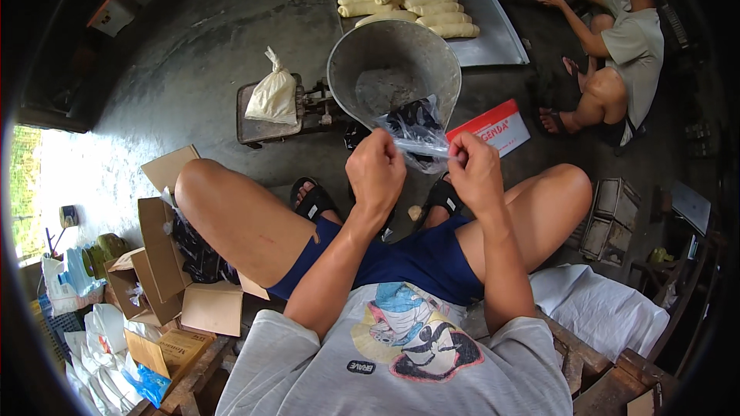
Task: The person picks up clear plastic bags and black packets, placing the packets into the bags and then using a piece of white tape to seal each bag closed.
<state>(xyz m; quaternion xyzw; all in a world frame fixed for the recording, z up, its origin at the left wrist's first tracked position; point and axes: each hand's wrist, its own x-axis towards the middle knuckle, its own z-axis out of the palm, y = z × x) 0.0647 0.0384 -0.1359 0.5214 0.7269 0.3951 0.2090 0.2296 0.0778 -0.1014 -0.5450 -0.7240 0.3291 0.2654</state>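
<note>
Clear plastic made up the bag (420,146) stretched between the left hand (376,173) and right hand (475,173), both closed on its edge. Just beyond them stood a grey bucket (353,69), with pale rolls (433,9) heaped farther off.

the bag (416,122) is glossy plastic, the basin (351,69) dull metal

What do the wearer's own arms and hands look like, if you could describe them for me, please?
The left hand and right hand are bare, with no gloves, watch or bracelet visible. Both forearms are uncovered. The short, loose sleeves are light grey and look plain, matching the T-shirt, which has a printed picture on its front.
</note>
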